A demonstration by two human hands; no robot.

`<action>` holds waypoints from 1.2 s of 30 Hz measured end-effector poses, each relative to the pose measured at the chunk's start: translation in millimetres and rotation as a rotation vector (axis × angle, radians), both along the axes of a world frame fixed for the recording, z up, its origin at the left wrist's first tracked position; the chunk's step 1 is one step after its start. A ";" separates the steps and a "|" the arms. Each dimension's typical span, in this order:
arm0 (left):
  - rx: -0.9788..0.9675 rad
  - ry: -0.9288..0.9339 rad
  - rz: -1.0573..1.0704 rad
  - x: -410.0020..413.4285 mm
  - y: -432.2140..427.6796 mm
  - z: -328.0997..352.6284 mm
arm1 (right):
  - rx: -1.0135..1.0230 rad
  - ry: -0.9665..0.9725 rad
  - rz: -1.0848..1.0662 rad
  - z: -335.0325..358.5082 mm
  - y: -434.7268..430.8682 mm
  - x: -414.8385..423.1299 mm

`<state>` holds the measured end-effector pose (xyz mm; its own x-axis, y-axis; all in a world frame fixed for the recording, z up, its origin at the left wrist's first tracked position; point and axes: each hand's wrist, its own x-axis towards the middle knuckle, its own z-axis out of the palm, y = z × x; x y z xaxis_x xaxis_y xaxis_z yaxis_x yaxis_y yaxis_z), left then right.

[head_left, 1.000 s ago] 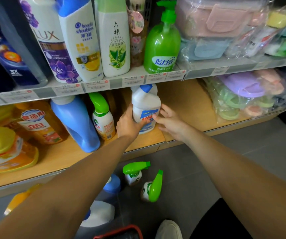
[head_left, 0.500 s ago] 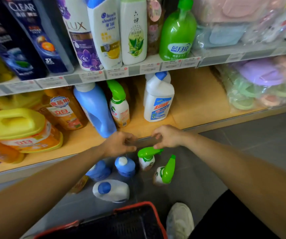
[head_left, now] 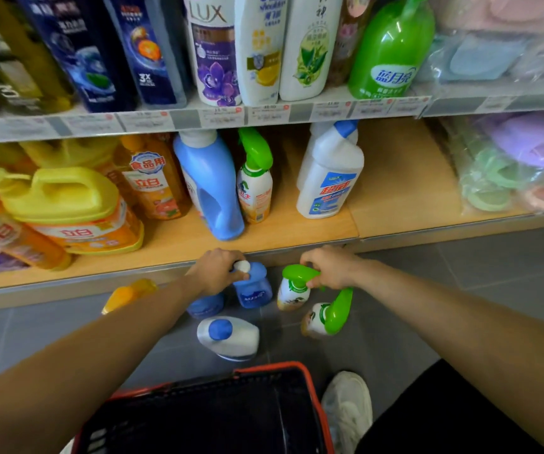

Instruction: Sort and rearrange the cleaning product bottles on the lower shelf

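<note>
On the floor below the lower shelf [head_left: 178, 247] stand several bottles. My left hand [head_left: 216, 271] grips the white-capped neck of a small blue bottle [head_left: 254, 291]. My right hand [head_left: 329, 267] holds the green trigger head of a spray bottle [head_left: 291, 291]. A second green-trigger spray bottle [head_left: 328, 316] stands just right of it. A white bottle with a blue cap [head_left: 229, 337] stands nearer me, and another blue bottle [head_left: 205, 306] is partly hidden behind my left forearm. On the shelf stand a tall blue bottle [head_left: 214, 188], a green spray bottle [head_left: 255, 181] and a white toilet cleaner [head_left: 331, 178].
Yellow and orange detergent jugs [head_left: 67, 211] crowd the shelf's left end; bagged plastic goods [head_left: 506, 162] fill the right. An orange bottle [head_left: 129, 294] lies on the floor under the shelf edge. A red shopping basket [head_left: 313, 404] and my white shoe [head_left: 349, 404] are near my feet.
Both hands left the white toilet cleaner on the shelf and dropped to the floor. The left hand closed on the small blue bottle, the right on the green spray bottle.
</note>
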<state>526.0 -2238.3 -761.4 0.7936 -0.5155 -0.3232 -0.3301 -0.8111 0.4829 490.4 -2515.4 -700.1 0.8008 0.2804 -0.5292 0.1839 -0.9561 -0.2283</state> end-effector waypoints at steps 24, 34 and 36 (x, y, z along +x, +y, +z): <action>0.267 0.003 -0.139 -17.2 72.8 12.2 | 0.221 -0.003 0.310 13.0 139.0 -73.6; 0.246 -0.075 -0.137 -24.2 78.7 27.5 | 0.379 -0.083 0.138 37.3 133.7 -61.9; 0.244 -0.098 -0.154 -19.7 77.7 48.6 | 0.566 -0.114 0.033 59.0 125.8 -57.2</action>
